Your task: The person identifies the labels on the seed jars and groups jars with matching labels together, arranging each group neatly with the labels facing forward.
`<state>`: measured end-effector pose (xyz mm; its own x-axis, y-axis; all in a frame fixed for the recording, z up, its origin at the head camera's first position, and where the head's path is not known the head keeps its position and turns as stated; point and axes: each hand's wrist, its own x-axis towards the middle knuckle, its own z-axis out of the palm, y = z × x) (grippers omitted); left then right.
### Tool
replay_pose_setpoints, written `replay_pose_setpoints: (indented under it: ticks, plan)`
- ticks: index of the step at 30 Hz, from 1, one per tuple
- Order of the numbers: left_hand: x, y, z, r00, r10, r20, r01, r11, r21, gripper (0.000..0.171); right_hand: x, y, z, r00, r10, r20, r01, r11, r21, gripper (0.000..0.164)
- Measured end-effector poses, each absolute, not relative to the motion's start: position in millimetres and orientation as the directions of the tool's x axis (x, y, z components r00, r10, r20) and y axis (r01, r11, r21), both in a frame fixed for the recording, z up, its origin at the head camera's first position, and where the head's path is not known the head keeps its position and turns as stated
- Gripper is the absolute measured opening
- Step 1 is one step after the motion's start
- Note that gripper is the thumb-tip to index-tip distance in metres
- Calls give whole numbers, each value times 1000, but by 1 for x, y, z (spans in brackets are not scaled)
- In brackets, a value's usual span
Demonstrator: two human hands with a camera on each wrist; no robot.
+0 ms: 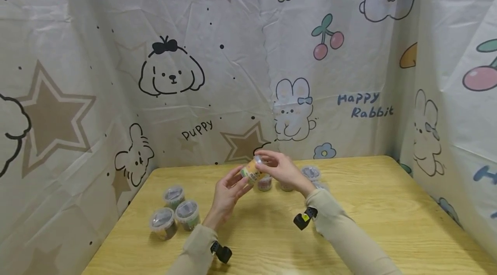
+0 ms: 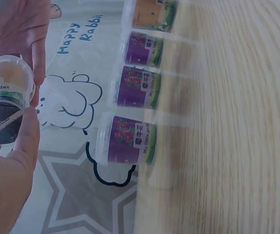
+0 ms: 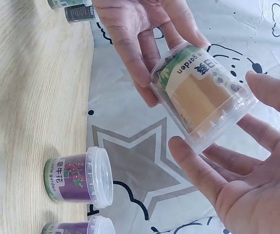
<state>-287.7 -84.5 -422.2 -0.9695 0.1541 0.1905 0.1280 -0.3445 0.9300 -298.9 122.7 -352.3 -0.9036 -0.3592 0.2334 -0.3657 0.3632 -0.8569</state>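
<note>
A clear plastic tub (image 1: 252, 172) with an orange label is held up between both hands, tilted, above the table. My left hand (image 1: 228, 193) grips its base end, with fingers and thumb around the sides. My right hand (image 1: 285, 172) holds the lidded end, thumb on one side and fingers on the other. In the right wrist view the tub (image 3: 203, 92) shows an orange and green label, dark contents at its base and a clear lid near the right fingers (image 3: 198, 165). Purple-labelled tubs (image 3: 69, 178) stand on the table beyond.
Three lidded tubs (image 1: 187, 214) stand grouped on the left of the wooden table (image 1: 264, 240). In the left wrist view several tubs stand in a row, purple-labelled ones (image 2: 130, 139) and an orange-labelled one (image 2: 154, 14). A printed cloth (image 1: 240, 67) hangs behind the table and at both sides.
</note>
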Motion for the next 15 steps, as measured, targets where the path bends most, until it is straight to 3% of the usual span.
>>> replay_pose_setpoints:
  ticks: [7, 15]
  plan:
    - [-287, -82, -423, -965, 158, 208, 145, -336, 931, 53, -301, 129, -358, -898, -369, 241, -365, 315, -876, 52]
    - [-288, -73, -422, -961, 188, 204, 136, -322, 937, 53, -306, 142, -360, -920, -325, 220, -317, 284, -905, 28]
